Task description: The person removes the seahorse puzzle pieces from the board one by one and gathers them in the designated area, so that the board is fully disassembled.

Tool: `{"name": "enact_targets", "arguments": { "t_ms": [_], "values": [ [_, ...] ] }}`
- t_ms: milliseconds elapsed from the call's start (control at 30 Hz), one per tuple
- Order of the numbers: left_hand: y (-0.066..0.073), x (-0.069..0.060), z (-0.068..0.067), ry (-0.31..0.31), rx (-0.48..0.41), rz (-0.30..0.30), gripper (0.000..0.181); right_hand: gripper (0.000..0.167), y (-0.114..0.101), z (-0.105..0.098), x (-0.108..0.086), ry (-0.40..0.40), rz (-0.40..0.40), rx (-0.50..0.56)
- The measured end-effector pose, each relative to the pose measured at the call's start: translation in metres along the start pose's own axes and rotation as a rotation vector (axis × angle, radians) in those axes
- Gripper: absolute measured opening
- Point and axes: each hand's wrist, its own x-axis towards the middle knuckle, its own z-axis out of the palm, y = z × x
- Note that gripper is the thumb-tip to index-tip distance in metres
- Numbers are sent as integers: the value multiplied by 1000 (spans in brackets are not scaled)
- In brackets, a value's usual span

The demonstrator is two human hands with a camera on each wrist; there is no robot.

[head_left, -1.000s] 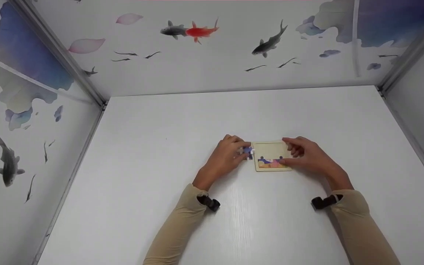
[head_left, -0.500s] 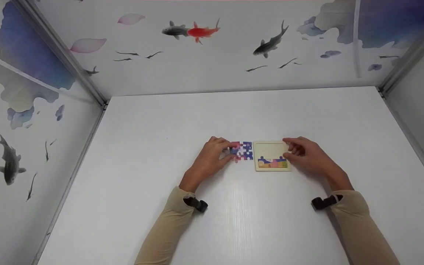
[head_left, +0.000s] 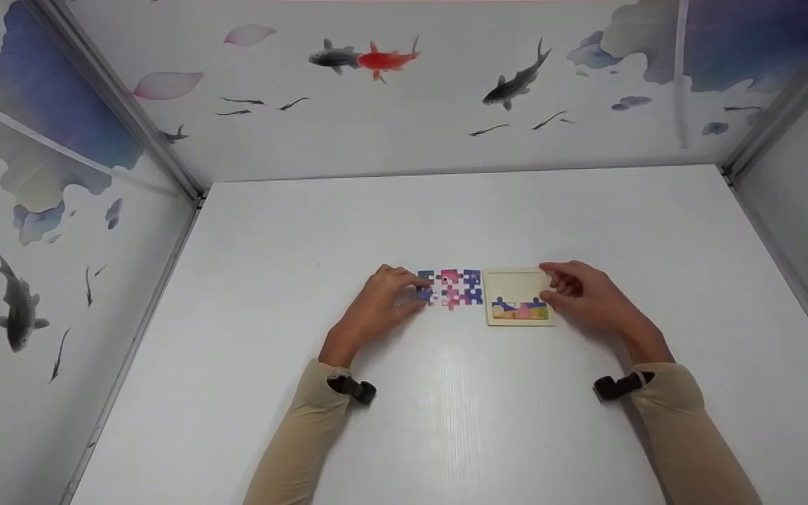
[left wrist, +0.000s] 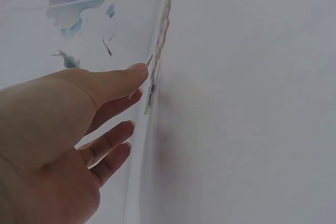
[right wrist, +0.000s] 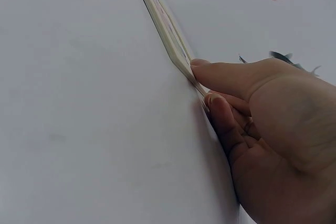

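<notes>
A square wooden puzzle tray (head_left: 516,324) lies flat on the table, with a row of coloured pieces (head_left: 520,310) along its near side and bare wood behind them. My right hand (head_left: 583,294) grips the tray's right edge, thumb and index finger at the rim and the other fingers curled. Left of the tray, several loose jigsaw pieces (head_left: 473,279) lie close together in rows. At their left end my left hand (head_left: 383,298) pinches a blue-purple puzzle piece (head_left: 426,295) between thumb and index finger; the fingertips partly cover it. In the left wrist view that piece (left wrist: 150,60) looks tilted.
The white table (head_left: 376,217) spreads around both hands. Walls printed with fish (head_left: 509,83) stand at the back and sides, joined by metal corner posts (head_left: 116,98). Each wrist wears a black strap device (head_left: 353,388).
My left hand has moved left, away from the tray, uncovering more loose pieces. The right thumb has drawn back from the tray's pieces to its edge; the tray has stayed put.
</notes>
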Motion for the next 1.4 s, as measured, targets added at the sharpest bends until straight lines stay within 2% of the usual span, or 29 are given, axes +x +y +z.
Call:
{"name": "enact_targets", "arguments": {
  "t_ms": [233,433,767,900,1100,1400],
  "values": [
    [0,-2,1,-61,-17,-60,22,58,-2,0,0,-1,2,2],
    [-2,-3,2,-53,16,-86,21,59,-2,1,2,0,14,-3],
    [-5,-5,2,-20,-12,-111,19,58,-5,3,2,2,6,14],
    [-3,-4,1,-11,-1,-83,20,58,-5,3,3,-2,6,12],
    [13,3,10,0,19,14,19,58,-3,2,3,-6,-1,5],
    [57,27,45,-88,64,95,23,60,-3,0,-1,-2,9,12]
  ]
}}
